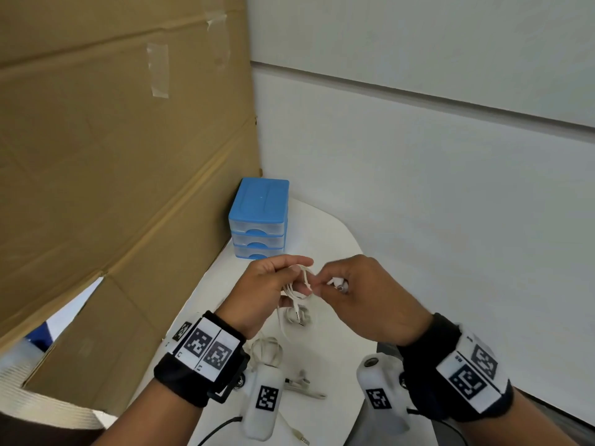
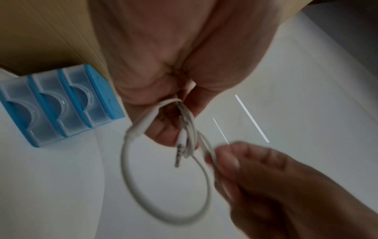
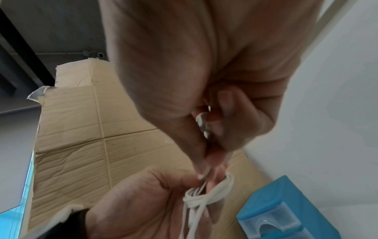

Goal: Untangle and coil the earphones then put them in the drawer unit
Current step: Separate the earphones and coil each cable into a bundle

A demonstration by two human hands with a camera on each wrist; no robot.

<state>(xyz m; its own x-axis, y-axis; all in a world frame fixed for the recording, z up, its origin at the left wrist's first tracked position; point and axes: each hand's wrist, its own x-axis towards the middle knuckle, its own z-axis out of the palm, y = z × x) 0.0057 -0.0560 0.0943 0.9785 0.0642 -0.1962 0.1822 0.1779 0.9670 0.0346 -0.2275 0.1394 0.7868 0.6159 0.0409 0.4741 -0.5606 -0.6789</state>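
Note:
The white earphones [image 1: 301,286] hang in loops between my two hands above the table. My left hand [image 1: 273,284] holds the coiled cable [image 2: 163,161] around its fingers, and the metal jack plug [image 2: 179,155] dangles from the bundle. My right hand [image 1: 335,284] pinches a strand of the cable [image 3: 204,192] at the coil, with the earbuds [image 3: 201,120] tucked in its curled fingers. The blue drawer unit [image 1: 259,217] stands at the table's far corner, its three clear drawers [image 2: 51,103] pushed in.
A tall cardboard sheet [image 1: 112,156] walls off the left side, and a white wall [image 1: 434,188] stands behind. More white cables [image 1: 267,349] and a small clip [image 1: 302,386] lie on the white table [image 1: 335,239] below my wrists.

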